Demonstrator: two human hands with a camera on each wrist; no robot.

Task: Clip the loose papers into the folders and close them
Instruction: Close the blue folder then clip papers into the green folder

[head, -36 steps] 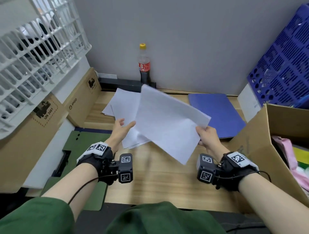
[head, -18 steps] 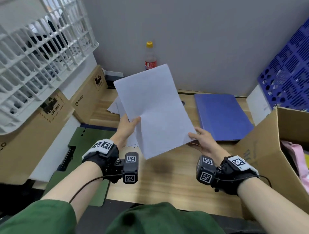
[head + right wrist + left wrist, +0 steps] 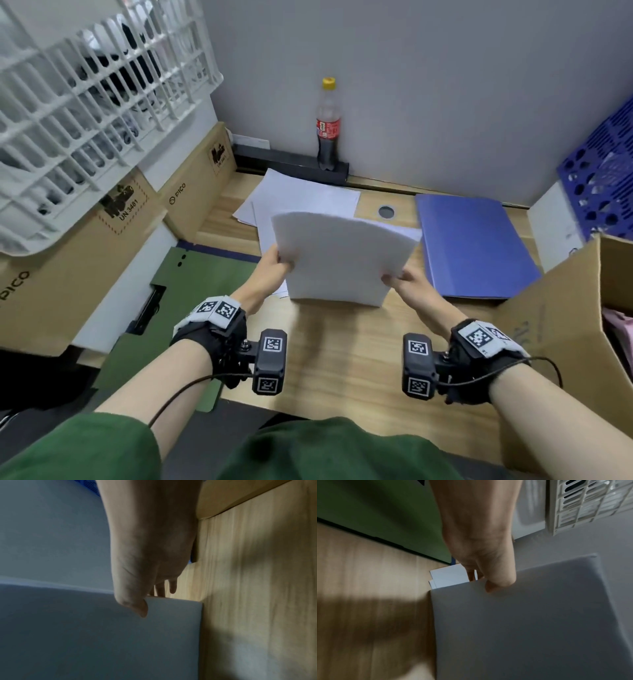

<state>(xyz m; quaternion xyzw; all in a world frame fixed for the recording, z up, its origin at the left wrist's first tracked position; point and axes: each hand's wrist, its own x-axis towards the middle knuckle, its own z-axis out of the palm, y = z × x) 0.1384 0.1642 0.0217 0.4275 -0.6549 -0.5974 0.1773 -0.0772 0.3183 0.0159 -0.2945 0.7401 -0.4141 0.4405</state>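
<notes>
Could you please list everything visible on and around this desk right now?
White paper stack: one, held above the desk.
Loose white sheets: several, desk centre-back.
Blue plastic folder: one, closed, desk right.
Green folder: one, desk's left edge.
Cola bottle: one, yellow cap, against the back wall.
White plastic crate: one, upper left.
Blue plastic crate: one, upper right.
Cardboard boxes: several brown on the left, one open on the right.
Wooden desk: one, light brown.
Left hand: grips the stack's left edge.
Right hand: grips its right edge.
</notes>
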